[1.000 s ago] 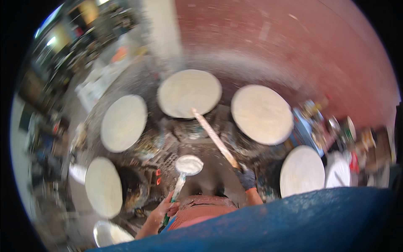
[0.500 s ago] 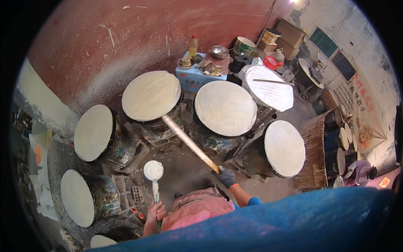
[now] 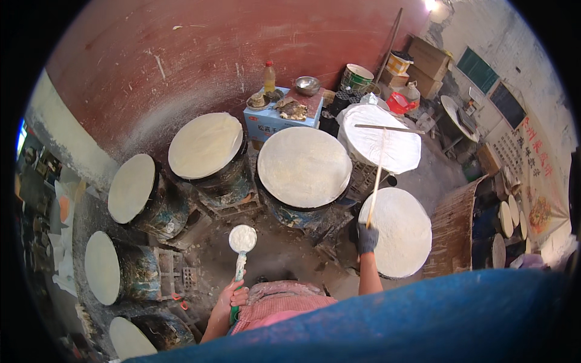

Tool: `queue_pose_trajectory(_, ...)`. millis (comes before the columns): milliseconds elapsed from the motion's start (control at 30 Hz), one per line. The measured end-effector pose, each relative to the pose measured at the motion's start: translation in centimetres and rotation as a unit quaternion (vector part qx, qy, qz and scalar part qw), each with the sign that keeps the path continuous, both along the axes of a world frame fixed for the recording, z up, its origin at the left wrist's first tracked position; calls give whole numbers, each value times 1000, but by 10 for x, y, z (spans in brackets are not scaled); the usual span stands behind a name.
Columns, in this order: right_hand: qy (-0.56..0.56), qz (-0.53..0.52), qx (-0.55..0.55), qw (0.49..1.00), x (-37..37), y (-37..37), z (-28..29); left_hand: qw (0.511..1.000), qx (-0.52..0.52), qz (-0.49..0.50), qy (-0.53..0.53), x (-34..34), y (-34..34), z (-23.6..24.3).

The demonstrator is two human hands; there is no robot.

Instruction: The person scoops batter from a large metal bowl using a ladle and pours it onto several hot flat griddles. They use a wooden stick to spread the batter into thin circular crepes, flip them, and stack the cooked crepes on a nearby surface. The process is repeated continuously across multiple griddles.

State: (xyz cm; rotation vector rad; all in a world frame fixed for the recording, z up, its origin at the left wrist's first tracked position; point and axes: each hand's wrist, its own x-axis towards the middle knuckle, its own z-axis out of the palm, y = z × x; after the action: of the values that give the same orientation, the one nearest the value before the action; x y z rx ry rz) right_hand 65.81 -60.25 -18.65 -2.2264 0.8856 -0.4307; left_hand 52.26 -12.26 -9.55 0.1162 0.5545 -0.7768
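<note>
We stand among round white discs [image 3: 304, 166] on drums [image 3: 140, 275]. Over the near right disc [image 3: 407, 242], our gloved right hand [image 3: 367, 239] is wrapped round a stick [image 3: 377, 175] pointing to the far side. At near left, our left hand [image 3: 235, 296] is closed on a ladle [image 3: 240, 266] of white paste [image 3: 242, 237].

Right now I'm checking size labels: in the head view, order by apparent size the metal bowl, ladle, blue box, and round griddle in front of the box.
Round griddle
Blue box
Ladle, handle included
Metal bowl
</note>
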Motion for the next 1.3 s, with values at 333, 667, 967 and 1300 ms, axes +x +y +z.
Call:
queue_pose_trajectory(333, 13, -20, 84, 996, 205, 3, 21, 999, 23, 22, 26, -18, 2, 15)
queue_pose_trajectory(667, 45, 22, -67, 997, 234, 20, 17, 997, -7, 60, 54, -27, 61, -13)
queue_pose_trajectory(967, -82, 17, -84, 993, 206, 73, 53, 995, 55, 79, 8, 2, 98, -4)
queue_pose_trajectory(1300, -240, 26, -56, 969, 166, 134, 136, 997, 51, 55, 12, 13, 141, -19)
